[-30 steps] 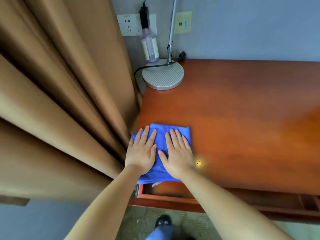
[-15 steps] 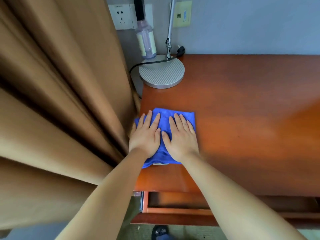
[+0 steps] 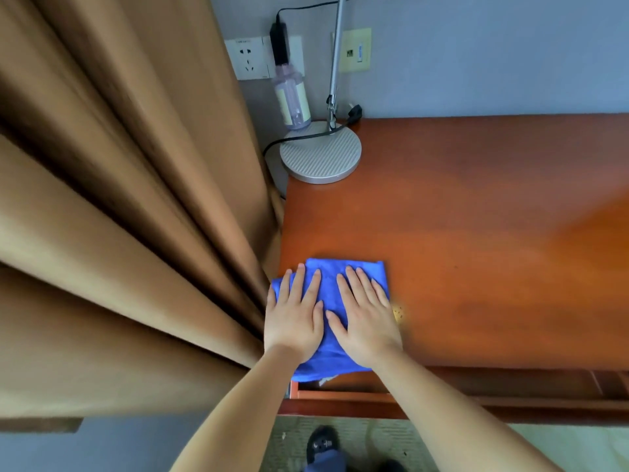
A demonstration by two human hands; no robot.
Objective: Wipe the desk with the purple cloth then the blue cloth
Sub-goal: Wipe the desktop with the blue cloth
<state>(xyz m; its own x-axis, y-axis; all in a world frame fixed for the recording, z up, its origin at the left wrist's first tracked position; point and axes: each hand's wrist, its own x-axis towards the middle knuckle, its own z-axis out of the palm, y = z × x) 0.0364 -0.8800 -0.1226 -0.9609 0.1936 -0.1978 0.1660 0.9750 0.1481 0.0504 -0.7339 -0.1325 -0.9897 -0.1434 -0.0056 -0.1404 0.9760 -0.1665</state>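
Observation:
A folded blue cloth point(image 3: 332, 284) lies at the front left corner of the reddish-brown wooden desk point(image 3: 476, 240), its near edge hanging over the desk's front. My left hand point(image 3: 294, 316) presses flat on the cloth's left half with straight fingers. Beside it, my right hand point(image 3: 366, 321) presses flat on the right half, fingers spread. No purple cloth is in view.
A brown curtain point(image 3: 119, 216) hangs against the desk's left edge. A round lamp base point(image 3: 320, 156) with its pole and cable stands at the back left corner, with a spray bottle point(image 3: 292, 97) behind it. A drawer point(image 3: 442, 391) is open under the front edge.
Both hands pushed the blue cloth away along the desk's left side half a second ago, then drew it back to the front edge.

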